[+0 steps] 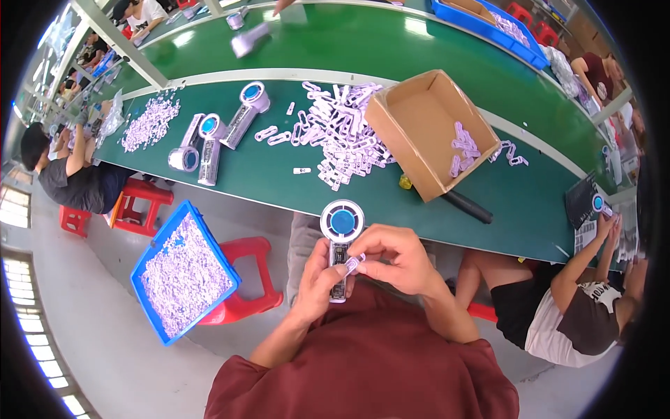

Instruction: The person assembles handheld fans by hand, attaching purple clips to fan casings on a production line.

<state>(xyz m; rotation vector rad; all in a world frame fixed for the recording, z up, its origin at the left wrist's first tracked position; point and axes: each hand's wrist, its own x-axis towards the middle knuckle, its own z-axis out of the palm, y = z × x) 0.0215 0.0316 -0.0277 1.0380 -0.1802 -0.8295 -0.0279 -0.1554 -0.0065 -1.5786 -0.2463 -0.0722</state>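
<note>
Gripping round-headed plastic fan (341,230), flat lilac clip (353,265)

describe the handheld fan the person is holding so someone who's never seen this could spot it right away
Start at the long green table, then drop to its near edge, where two bare hands meet. The handheld fan stands upright in the left hand, while the right hand presses a small lilac clip to its handle. Unlike the fans lying on the table, it is held up off the surface.
</note>
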